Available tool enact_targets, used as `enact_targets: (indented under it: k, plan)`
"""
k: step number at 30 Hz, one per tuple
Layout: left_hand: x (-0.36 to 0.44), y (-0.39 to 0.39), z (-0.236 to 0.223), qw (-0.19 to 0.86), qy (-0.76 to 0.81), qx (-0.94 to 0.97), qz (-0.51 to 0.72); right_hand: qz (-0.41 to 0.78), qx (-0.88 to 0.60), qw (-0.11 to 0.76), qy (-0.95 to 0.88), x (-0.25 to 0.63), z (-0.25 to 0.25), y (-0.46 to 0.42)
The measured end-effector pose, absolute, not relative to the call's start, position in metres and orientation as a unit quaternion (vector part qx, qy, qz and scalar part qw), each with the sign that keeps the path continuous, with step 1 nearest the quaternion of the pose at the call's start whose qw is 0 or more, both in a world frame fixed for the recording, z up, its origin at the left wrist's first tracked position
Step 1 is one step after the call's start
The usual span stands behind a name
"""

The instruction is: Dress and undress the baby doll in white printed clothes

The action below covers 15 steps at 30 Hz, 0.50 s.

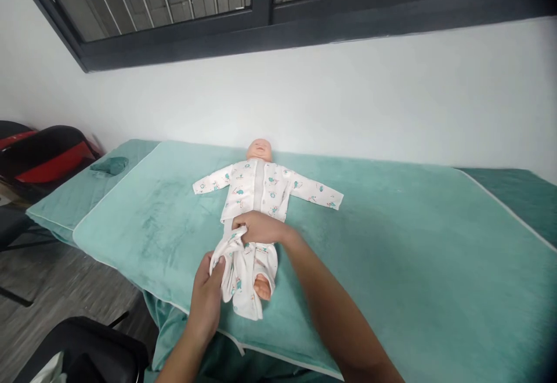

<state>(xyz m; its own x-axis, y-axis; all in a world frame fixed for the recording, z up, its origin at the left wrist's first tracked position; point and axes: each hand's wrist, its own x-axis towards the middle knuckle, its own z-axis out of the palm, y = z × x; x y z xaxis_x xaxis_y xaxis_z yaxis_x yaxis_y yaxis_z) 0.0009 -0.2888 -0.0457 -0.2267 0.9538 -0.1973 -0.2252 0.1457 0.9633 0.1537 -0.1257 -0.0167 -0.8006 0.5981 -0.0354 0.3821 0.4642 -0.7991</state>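
A baby doll lies on its back on a bed, head toward the wall. It wears a white printed baby shirt with both sleeves spread wide. White printed baby pants cover its lower body, and one bare foot shows at a leg opening. My left hand pinches the cloth at the side of the pants. Near the waist, my right hand has its fingers curled at the bunched upper edge of the pants, just below the shirt hem. Its fingertips are partly hidden.
The bed has a green plush cover and a face hole at its left end. A white wall and dark window frame stand behind it. Black and red chairs are at the left, with a black seat at lower left.
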Motion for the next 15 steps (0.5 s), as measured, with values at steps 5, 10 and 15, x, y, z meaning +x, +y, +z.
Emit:
enact_targets:
  k: [5,10,15]
  plan:
    - [0.025,-0.322,-0.034,0.542,0.555,0.196,0.6,0.357,-0.318,0.082,-0.874,0.148,-0.015,-0.13]
    - [0.025,-0.344,-0.051,0.534,0.58,0.144,0.598,0.308,-0.334,0.037,-0.89,0.145,-0.02,-0.135]
    - [0.001,-0.352,-0.067,0.487,0.633,0.18,0.574,0.3,-0.339,0.018,-0.892,0.142,-0.024,-0.139]
